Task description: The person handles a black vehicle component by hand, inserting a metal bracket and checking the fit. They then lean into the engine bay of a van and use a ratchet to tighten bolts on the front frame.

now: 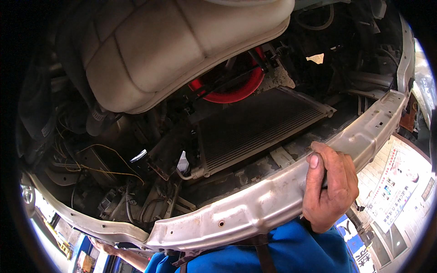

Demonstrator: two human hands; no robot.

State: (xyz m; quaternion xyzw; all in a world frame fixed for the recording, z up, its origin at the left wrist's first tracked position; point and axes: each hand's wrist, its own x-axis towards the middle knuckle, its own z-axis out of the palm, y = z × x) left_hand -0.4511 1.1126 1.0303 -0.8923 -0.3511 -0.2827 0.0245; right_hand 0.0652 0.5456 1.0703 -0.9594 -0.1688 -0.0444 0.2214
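My right hand (331,184) is at the silver metal crossbeam (255,205) along the vehicle's front, its fingers curled and the thumb close against the index finger. A small dark patch shows between them, but I cannot tell what it is. At the lower left my left hand (104,248) is partly hidden below the beam's edge; its fingers appear stretched out, with nothing visible in them. Behind the beam lies a dark finned radiator-like panel (259,129), tilted inside the bay.
A large pale ribbed tank-like cover (154,50) hangs across the top. Below it sits a red ring (232,93). A thin yellow wire (109,172) loops through the dark parts at left. A printed poster (393,186) is at the right.
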